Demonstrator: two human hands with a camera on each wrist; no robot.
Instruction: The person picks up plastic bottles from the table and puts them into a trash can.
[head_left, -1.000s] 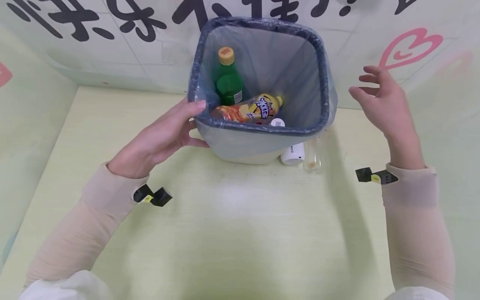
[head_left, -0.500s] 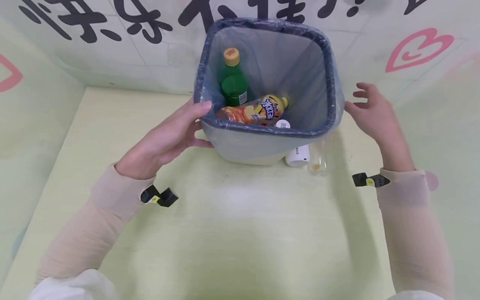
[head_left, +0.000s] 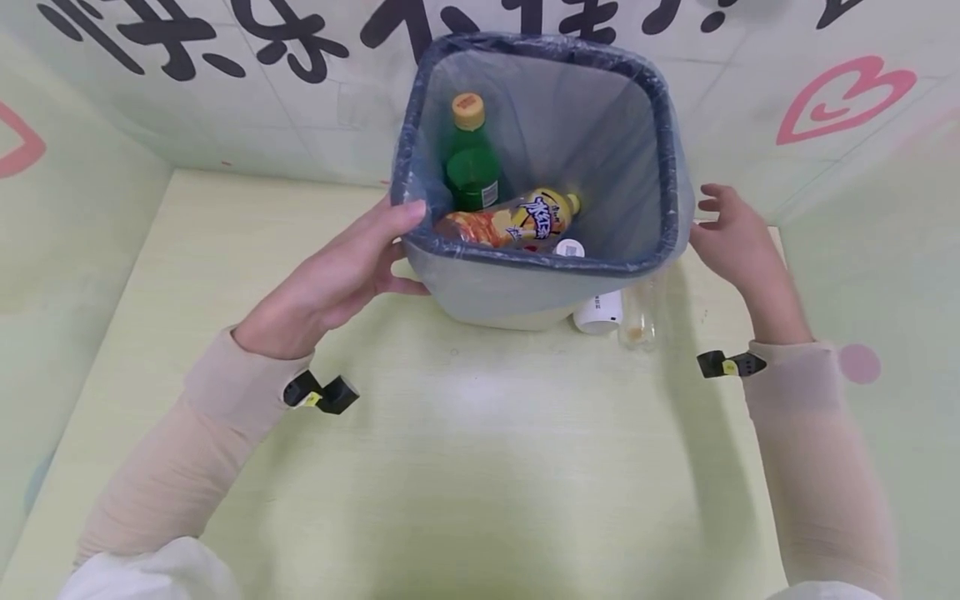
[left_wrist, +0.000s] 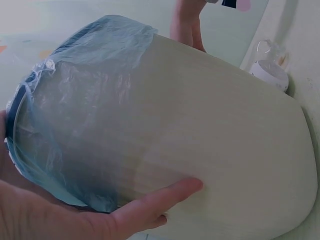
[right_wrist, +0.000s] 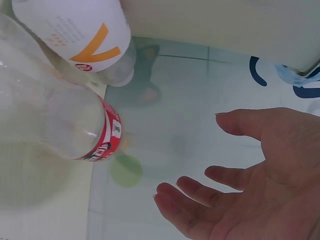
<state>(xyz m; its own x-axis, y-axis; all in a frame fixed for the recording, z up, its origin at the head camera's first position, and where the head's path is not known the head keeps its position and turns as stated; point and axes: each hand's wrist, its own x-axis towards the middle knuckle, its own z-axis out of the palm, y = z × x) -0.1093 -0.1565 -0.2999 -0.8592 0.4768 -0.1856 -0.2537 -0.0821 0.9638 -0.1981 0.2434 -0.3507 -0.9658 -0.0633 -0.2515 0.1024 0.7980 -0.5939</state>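
A pale trash bin (head_left: 487, 292) with a blue rim and a thin blue liner (left_wrist: 100, 45) stands toward the back of the table. My left hand (head_left: 352, 258) grips its left front corner, thumb over the rim and fingers along the outer wall. Beside the bin's right side is my right hand (head_left: 738, 246), holding nothing; its fingers are spread and slightly bent in the right wrist view. Inside the bin, a green bottle (head_left: 471, 167) leans upright. A bottle with a yellow and orange label (head_left: 540, 215) lies in front of it, with a white cap (head_left: 570, 248) close by.
Right of the bin's base lie a white bottle (right_wrist: 85, 30) with an orange mark and a clear bottle (right_wrist: 60, 110) with a red label, partly hidden by the bin in the head view. Behind rises a wall with black lettering and a pink heart (head_left: 843, 100).
My right hand has moved left and down toward the bin's right side. The left hand keeps its grip on the rim. The head view has shifted slightly.
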